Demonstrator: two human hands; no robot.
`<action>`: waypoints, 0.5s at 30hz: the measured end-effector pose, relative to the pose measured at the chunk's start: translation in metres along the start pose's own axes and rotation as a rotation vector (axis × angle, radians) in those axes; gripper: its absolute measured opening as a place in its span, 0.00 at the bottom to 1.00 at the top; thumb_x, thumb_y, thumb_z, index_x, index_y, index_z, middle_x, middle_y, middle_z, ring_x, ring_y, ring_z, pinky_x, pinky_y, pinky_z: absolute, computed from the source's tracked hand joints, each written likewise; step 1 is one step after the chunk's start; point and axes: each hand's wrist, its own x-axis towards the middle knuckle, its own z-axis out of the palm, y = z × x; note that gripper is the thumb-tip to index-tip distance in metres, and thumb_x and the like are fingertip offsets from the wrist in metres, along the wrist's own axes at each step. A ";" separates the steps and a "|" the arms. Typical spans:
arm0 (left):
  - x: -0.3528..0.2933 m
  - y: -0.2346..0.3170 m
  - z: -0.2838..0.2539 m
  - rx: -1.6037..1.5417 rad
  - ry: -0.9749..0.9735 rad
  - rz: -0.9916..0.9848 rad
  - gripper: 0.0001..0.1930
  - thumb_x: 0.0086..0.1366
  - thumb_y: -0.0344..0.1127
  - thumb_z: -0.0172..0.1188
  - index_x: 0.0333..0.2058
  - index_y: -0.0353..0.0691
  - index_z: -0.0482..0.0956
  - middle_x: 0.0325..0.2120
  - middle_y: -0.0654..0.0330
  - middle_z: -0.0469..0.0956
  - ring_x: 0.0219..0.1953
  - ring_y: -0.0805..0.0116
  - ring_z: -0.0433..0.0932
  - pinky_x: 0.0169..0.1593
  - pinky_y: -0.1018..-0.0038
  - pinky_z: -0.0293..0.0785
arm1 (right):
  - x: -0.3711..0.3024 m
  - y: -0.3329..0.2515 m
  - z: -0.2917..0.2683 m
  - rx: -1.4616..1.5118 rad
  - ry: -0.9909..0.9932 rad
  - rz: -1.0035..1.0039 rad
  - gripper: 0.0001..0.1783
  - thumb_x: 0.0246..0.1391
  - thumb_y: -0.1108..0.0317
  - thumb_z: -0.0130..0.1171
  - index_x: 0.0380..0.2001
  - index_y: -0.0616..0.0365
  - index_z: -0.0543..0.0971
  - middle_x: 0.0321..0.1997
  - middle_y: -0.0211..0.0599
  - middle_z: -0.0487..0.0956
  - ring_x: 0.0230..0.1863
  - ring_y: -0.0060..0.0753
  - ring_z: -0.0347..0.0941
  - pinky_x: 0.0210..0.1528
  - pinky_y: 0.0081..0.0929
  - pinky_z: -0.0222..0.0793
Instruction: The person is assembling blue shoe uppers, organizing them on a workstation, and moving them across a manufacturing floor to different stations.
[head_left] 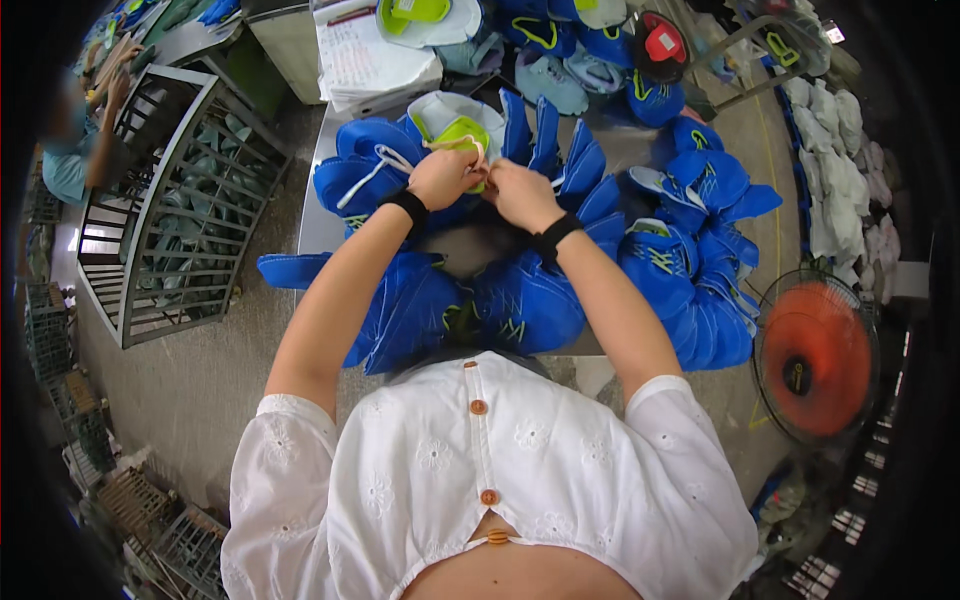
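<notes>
My left hand (445, 180) and my right hand (525, 196) meet over the table, their fingers pinched close together. A thin pale cord (463, 142) loops out from the left fingers. What the right fingertips grip is too small to make out. Just beyond the left hand lies a shoe upper (430, 108) with a white lining and a lime-green inside. Blue shoe uppers (375, 290) fan out around both hands, several standing on edge. A white lace (372, 178) trails over the blue pieces left of my left hand. Both wrists wear black bands.
Papers (375, 62) lie at the table's far left. More shoe uppers and a black-and-red round object (662, 42) sit at the back. A metal crate (190, 200) stands left, near another person (75, 150). An orange fan (815, 360) and white bundles (830, 170) are at right.
</notes>
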 end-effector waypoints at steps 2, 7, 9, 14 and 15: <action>0.000 0.014 -0.005 0.081 -0.049 -0.035 0.07 0.54 0.34 0.52 0.29 0.38 0.73 0.25 0.52 0.75 0.33 0.53 0.74 0.36 0.65 0.68 | 0.001 0.013 -0.004 -0.073 0.025 0.018 0.13 0.46 0.58 0.52 0.21 0.57 0.76 0.31 0.39 0.73 0.31 0.46 0.72 0.31 0.41 0.68; 0.011 -0.010 -0.027 0.399 -0.128 0.020 0.08 0.54 0.34 0.49 0.29 0.41 0.76 0.27 0.55 0.77 0.29 0.54 0.75 0.34 0.64 0.70 | -0.008 0.059 -0.045 0.349 0.105 0.335 0.16 0.49 0.60 0.52 0.22 0.63 0.77 0.23 0.42 0.76 0.22 0.36 0.75 0.27 0.30 0.70; 0.017 -0.030 -0.037 0.431 -0.012 -0.085 0.09 0.54 0.34 0.49 0.31 0.43 0.77 0.25 0.57 0.77 0.28 0.57 0.76 0.34 0.66 0.71 | -0.014 0.082 -0.058 0.571 0.219 0.474 0.16 0.52 0.61 0.51 0.24 0.66 0.76 0.21 0.42 0.77 0.20 0.30 0.76 0.23 0.24 0.69; 0.030 -0.034 -0.055 -0.016 0.275 -0.347 0.15 0.59 0.42 0.49 0.31 0.35 0.77 0.18 0.57 0.78 0.21 0.66 0.76 0.31 0.73 0.71 | -0.013 0.091 -0.059 0.952 0.330 0.566 0.17 0.54 0.61 0.49 0.29 0.68 0.75 0.24 0.37 0.77 0.23 0.29 0.76 0.20 0.18 0.68; 0.032 -0.032 -0.056 -0.036 0.198 -0.342 0.15 0.58 0.42 0.50 0.31 0.35 0.78 0.18 0.58 0.78 0.21 0.66 0.76 0.30 0.74 0.70 | -0.011 0.087 -0.056 0.970 0.283 0.525 0.17 0.54 0.61 0.49 0.30 0.68 0.75 0.27 0.37 0.76 0.25 0.29 0.76 0.22 0.18 0.68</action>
